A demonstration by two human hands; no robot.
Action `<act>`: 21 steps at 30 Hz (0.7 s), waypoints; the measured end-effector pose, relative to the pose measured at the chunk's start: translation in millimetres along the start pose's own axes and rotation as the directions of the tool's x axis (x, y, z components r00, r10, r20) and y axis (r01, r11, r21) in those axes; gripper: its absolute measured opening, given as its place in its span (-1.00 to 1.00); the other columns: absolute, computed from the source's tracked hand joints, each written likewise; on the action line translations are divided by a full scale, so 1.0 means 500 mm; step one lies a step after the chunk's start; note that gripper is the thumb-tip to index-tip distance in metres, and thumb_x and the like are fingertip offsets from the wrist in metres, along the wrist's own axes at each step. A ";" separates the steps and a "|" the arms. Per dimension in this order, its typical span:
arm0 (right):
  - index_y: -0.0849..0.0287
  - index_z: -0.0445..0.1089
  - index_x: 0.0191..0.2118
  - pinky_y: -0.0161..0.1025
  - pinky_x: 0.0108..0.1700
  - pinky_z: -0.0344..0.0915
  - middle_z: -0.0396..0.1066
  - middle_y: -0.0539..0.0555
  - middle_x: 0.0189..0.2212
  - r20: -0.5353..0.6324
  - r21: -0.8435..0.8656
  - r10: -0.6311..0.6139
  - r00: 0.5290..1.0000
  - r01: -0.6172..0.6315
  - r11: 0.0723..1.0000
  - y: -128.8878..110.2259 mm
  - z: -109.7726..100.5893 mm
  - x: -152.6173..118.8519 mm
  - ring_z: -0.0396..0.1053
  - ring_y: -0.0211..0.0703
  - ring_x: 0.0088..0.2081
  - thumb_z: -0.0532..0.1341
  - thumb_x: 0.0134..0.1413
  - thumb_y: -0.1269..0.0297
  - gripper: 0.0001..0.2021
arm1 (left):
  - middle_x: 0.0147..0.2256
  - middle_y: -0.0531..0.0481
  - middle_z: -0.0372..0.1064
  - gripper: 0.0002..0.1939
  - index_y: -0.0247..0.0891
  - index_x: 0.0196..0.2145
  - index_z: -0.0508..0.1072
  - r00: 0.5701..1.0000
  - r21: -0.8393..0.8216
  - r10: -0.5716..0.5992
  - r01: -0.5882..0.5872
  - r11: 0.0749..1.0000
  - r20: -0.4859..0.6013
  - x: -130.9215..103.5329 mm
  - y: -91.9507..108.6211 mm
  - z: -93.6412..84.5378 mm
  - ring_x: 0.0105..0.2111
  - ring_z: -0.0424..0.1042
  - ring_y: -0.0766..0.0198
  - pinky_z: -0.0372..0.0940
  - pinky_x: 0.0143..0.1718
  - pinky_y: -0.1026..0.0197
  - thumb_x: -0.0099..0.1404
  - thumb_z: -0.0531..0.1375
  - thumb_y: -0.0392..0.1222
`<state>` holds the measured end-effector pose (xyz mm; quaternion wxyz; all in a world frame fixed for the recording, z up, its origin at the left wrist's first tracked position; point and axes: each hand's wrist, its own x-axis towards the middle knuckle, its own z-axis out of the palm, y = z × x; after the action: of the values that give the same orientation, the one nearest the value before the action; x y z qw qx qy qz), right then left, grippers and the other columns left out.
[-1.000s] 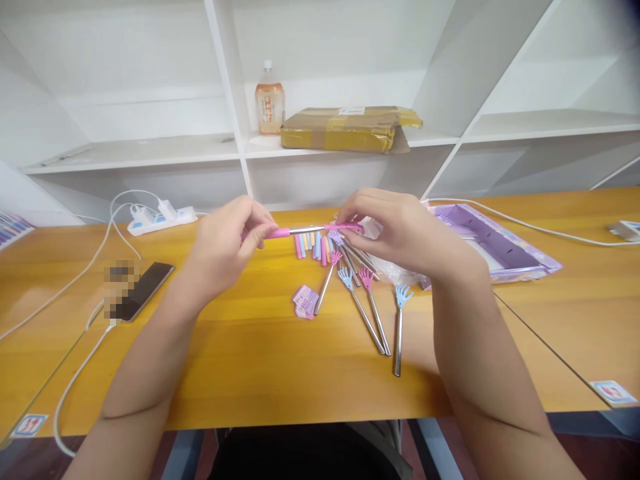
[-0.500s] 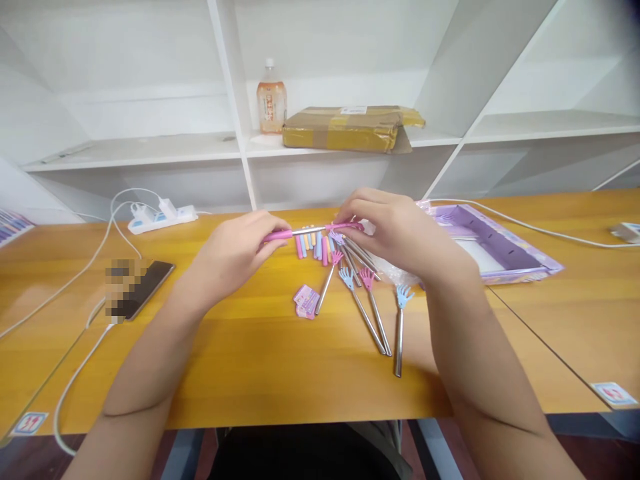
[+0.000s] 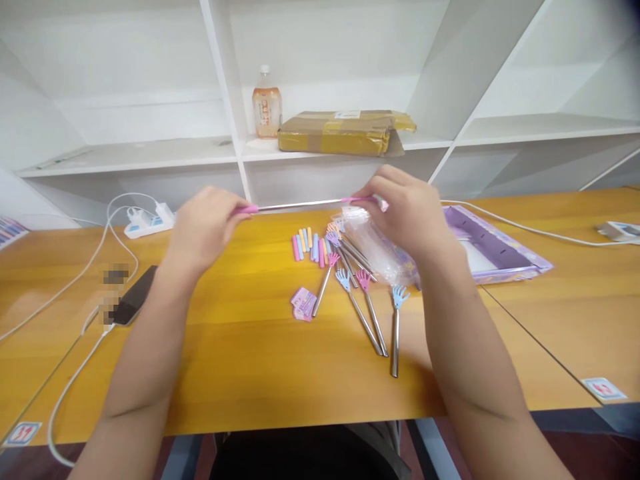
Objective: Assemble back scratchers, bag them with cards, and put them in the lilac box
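Between my two hands a telescopic back scratcher (image 3: 300, 204) is drawn out above the table, its thin metal rod nearly level. My left hand (image 3: 205, 223) pinches its pink handle sleeve. My right hand (image 3: 397, 203) grips the pink head end, which the fingers partly hide. Below lie several loose back scratchers with metal rods, among them a blue-headed back scratcher (image 3: 396, 333) and a pink-headed back scratcher (image 3: 325, 287). Beside them is a group of coloured handle sleeves (image 3: 322, 253) in pink, blue, purple and orange. Small purple cards (image 3: 303, 304) rest to their left.
A purple open box (image 3: 510, 272) and clear plastic wrapping (image 3: 380, 250) lie on the right. On the left are a phone (image 3: 134, 297), white cables and a power strip (image 3: 147, 225). A bottle (image 3: 267, 107) and a taped cardboard box (image 3: 335, 137) stand on the shelf.
My hands have moved apart and upward, and the back scratcher's rod between them is now much longer. The things on the table lie as before.
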<state>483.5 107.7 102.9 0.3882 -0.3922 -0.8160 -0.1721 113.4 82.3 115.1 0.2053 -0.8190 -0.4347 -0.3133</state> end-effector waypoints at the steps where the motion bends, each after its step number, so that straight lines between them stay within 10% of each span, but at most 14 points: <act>1: 0.00 0.49 -0.18 -0.09 -0.19 0.22 0.50 0.12 -0.20 -0.016 0.002 0.017 1.000 -0.017 1.000 0.028 -0.007 -0.004 0.42 0.03 -0.16 0.19 0.46 0.23 -0.86 | -0.16 -0.03 0.62 -0.71 -0.07 -0.09 0.61 0.999 -0.012 -0.022 0.022 1.000 -0.023 -0.002 -0.025 -0.004 -0.12 0.45 0.04 0.34 -0.05 -0.06 0.60 0.14 0.07; 9: -0.02 0.44 -0.34 -0.01 -0.11 0.21 0.47 0.18 -0.30 -0.281 0.015 0.271 0.921 -0.278 0.961 0.252 -0.070 -0.084 0.34 0.09 -0.22 0.32 0.28 0.14 -0.84 | -0.18 0.17 0.59 -0.82 0.11 -0.12 0.61 0.970 -0.112 -0.144 0.124 0.986 -0.193 -0.041 -0.192 -0.047 -0.10 0.37 0.08 0.31 0.06 -0.20 0.53 0.25 0.14; 21: -0.04 0.40 -0.40 -0.03 -0.04 0.28 0.50 0.16 -0.32 -0.360 -0.048 0.401 0.842 -0.446 0.894 0.331 -0.083 -0.138 0.41 0.09 -0.19 0.39 0.18 0.00 -0.74 | -0.22 0.13 0.52 -0.75 0.00 -0.21 0.58 0.964 -0.216 -0.221 0.186 0.958 -0.150 -0.046 -0.196 -0.037 -0.17 0.38 0.17 0.38 -0.09 -0.07 0.48 0.32 0.18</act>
<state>659.3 153.3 72.2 0.5252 -0.5517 -0.6164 -0.1999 14.8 110.4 118.5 0.1251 -0.7560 -0.4638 -0.4446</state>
